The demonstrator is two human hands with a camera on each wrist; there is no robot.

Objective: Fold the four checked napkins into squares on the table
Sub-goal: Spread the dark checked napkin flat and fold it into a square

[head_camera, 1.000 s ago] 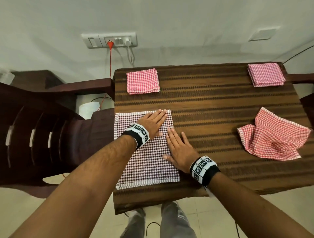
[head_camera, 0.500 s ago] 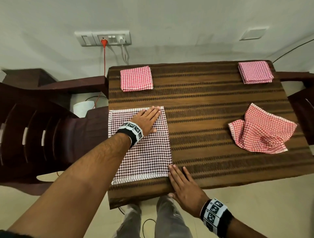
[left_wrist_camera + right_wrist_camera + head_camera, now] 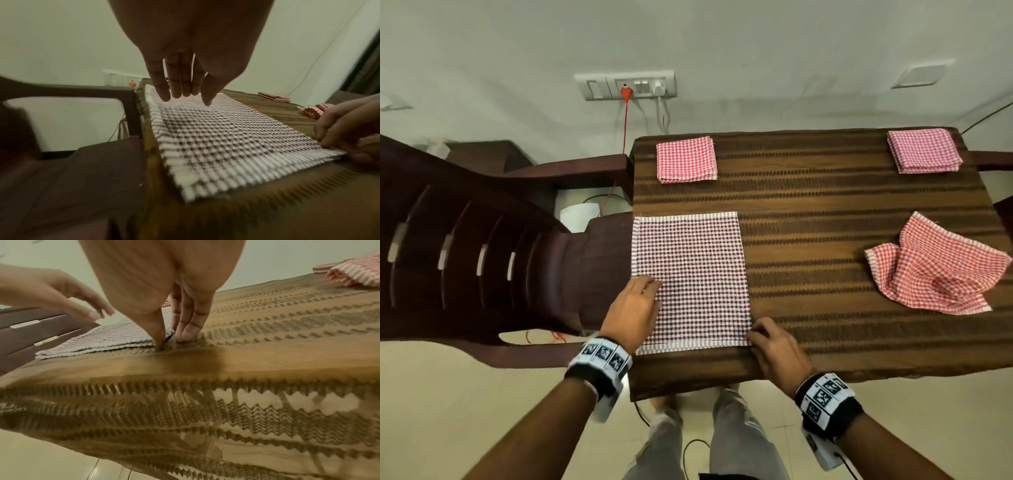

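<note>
A dark checked napkin (image 3: 691,277), folded double, lies flat at the near left of the table (image 3: 825,205). My left hand (image 3: 643,294) hovers at its left edge, fingers straight and relaxed just over the cloth (image 3: 226,138), holding nothing. My right hand (image 3: 755,334) pinches the napkin's near right corner between thumb and fingers (image 3: 185,334). A folded red checked napkin (image 3: 686,159) sits far left. A folded pink one (image 3: 924,150) sits far right. A crumpled red checked napkin (image 3: 935,274) lies at the right edge.
A dark plastic chair (image 3: 465,246) stands against the table's left side. A wall socket (image 3: 625,85) with a red plug and cables hangs behind. My legs (image 3: 736,438) are under the near edge. Bare wood lies between the dark napkin and the crumpled one.
My left hand drew back from the napkin's far part to its near left edge. My right hand moved from the table's front edge onto the near right corner and pinched it.
</note>
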